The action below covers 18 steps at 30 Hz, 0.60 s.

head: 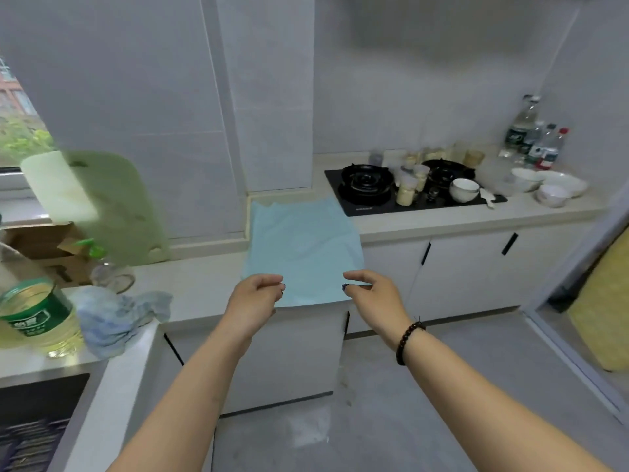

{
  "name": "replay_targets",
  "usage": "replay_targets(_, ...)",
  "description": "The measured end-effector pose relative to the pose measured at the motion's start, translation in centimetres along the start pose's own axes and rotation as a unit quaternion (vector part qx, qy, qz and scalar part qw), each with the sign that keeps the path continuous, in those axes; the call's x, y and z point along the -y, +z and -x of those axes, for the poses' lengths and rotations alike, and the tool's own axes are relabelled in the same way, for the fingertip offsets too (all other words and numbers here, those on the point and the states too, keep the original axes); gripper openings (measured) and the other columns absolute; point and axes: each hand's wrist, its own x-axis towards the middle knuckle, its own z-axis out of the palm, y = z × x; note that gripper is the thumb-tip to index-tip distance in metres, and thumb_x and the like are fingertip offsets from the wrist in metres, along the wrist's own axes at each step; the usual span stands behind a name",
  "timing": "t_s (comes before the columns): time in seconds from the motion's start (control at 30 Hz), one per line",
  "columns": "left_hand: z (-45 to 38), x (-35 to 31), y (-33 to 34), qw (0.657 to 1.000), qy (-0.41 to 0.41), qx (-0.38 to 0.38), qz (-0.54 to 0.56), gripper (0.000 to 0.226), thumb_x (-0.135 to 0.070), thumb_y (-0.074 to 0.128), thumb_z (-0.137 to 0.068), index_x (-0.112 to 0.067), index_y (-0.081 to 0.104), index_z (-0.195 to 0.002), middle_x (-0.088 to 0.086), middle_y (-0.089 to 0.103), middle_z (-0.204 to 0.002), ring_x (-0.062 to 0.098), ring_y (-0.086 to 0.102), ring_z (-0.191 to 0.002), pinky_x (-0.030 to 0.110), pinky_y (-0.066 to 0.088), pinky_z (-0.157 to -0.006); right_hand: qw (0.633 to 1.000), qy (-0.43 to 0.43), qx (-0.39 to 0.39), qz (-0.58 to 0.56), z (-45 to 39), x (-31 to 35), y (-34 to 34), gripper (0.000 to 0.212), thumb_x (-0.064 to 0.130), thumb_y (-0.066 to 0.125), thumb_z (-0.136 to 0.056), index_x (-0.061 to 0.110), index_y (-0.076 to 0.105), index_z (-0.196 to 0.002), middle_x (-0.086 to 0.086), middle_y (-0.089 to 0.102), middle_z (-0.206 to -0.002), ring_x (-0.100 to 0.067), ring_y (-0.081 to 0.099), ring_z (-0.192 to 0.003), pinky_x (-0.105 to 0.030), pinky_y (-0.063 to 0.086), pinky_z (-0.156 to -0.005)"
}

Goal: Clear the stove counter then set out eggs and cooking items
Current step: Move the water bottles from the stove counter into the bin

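Here, at the far left edge of the frame, a clear plastic oil bottle with a green label [41,318] stands on the pale stone counter [190,281], with a crumpled blue-grey rag [115,318] just beside it and a pale green plastic cutting board [112,206] leaning on the wall above. In the centre, a flat light-blue cloth [303,247] lies spread over the counter corner. The left hand [253,301] and the right hand [372,294], beaded bracelet at its wrist, each pinch its near edge with curled fingers. At the upper right, the black glass gas stove [405,190] is crowded with small jars and white ceramic bowls [544,185]; clear bottles [534,134] stand behind.
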Motion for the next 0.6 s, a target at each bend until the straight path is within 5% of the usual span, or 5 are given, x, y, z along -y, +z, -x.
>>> replay_targets(0.37, -7.3, -3.8, 6.6, 0.992, 0.011, 0.116, -0.040, 0.024, -0.006, 0.053, -0.090, -0.020, 0.065, -0.106, -0.001, 0.067, -0.111, 0.014, 0.060, -0.109, 0.036, 0.052, -0.095, 0.992, 0.036, -0.119, -0.014, -5.2, -1.0, -5.6, 0.030, 0.015, 0.057, -0.090, 0.020, 0.066, -0.119, 0.003, 0.062, -0.120, 0.004, 0.054, -0.086, -0.011, 0.040, -0.065)
replay_targets(0.5, -9.8, -5.2, 10.2, 0.989, 0.015, 0.141, -0.049, 0.028, -0.005, 0.050, -0.091, -0.017, 0.065, -0.112, -0.003, 0.068, -0.110, 0.014, 0.060, -0.109, 0.037, 0.051, -0.097, 0.988, 0.046, -0.148, -0.023, -7.6, -1.4, -8.4, 0.029, 0.013, 0.057, -0.092, 0.019, 0.065, -0.119, 0.016, 0.056, -0.092, 0.002, 0.049, -0.069, -0.005, 0.042, -0.053)
replay_targets(0.6, -11.7, -6.3, 13.4, 0.987, 0.019, 0.152, -0.053, 0.025, -0.007, 0.051, -0.092, -0.018, 0.066, -0.110, -0.001, 0.067, -0.111, 0.016, 0.061, -0.109, 0.038, 0.052, -0.096, 0.985, 0.047, -0.162, -0.031, -9.8, -1.8, -10.7, 0.029, 0.014, 0.058, -0.092, 0.020, 0.066, -0.119, 0.012, 0.057, -0.096, 0.005, 0.052, -0.073, -0.007, 0.040, -0.054)
